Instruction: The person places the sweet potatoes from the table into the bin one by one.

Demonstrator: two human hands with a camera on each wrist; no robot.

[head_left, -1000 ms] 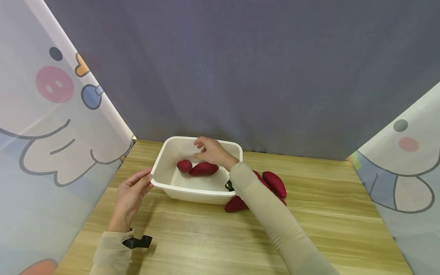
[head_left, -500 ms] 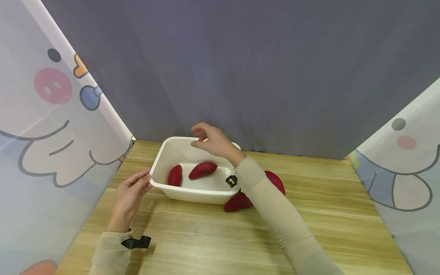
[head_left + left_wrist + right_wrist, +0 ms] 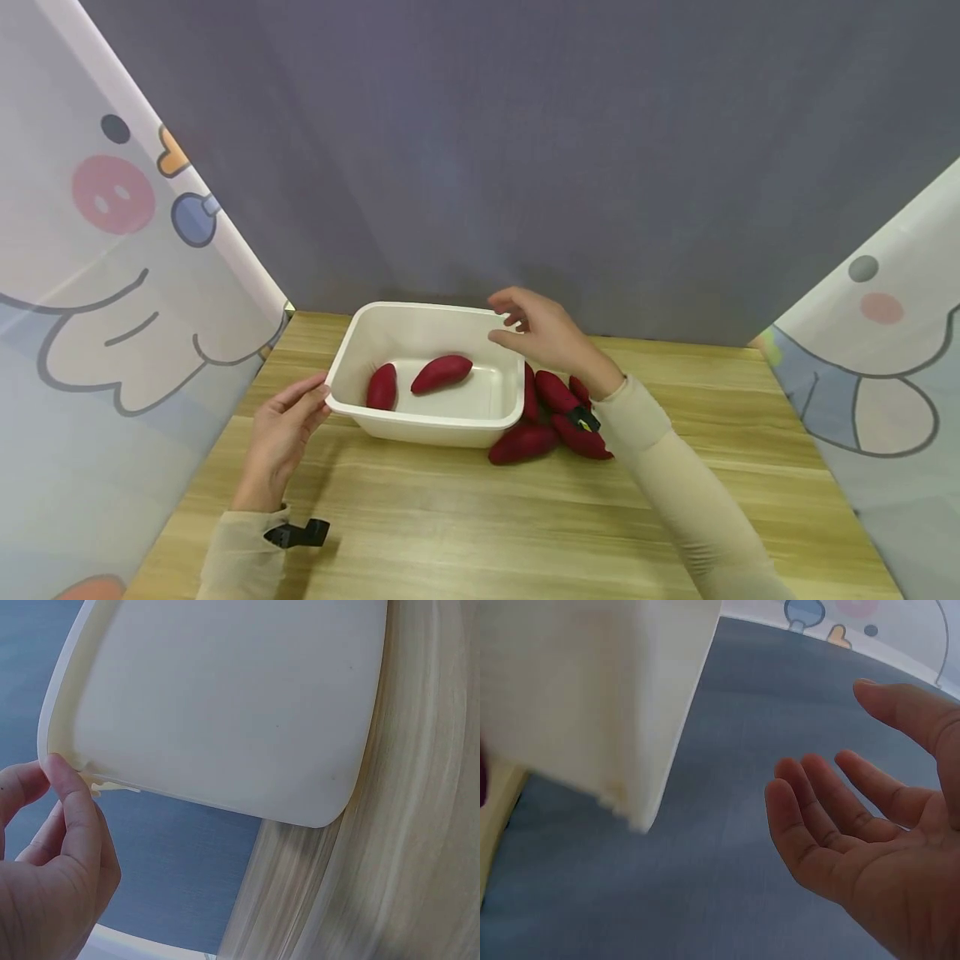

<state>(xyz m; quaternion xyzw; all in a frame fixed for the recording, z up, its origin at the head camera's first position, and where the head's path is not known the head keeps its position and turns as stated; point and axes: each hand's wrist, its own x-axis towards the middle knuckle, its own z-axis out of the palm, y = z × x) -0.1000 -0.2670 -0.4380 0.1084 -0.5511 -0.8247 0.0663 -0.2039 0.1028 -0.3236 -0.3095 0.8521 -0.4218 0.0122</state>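
A white plastic bin (image 3: 431,429) stands on the table, with two dark red sweet potatoes inside: one (image 3: 442,374) near its middle, the other (image 3: 382,387) at its left end. My left hand (image 3: 283,429) pinches the bin's left rim; in the left wrist view the thumb and a finger of that hand (image 3: 64,847) meet at the rim. Over the bin's right back corner hovers my right hand (image 3: 547,333), fingers loosely bent and apart. Its palm (image 3: 885,862) holds nothing in the right wrist view.
Several more sweet potatoes (image 3: 522,442) lie in a pile against the bin's right side, partly hidden by the right wrist and its camera. A grey curtain (image 3: 480,167) hangs behind the wooden table (image 3: 420,525). Printed cloths (image 3: 112,275) flank both sides.
The right hand has risen out of the bin and moved right, uncovering the pile. Inside, the left sweet potato has rolled to the bin's front left. The left hand stays at the rim.
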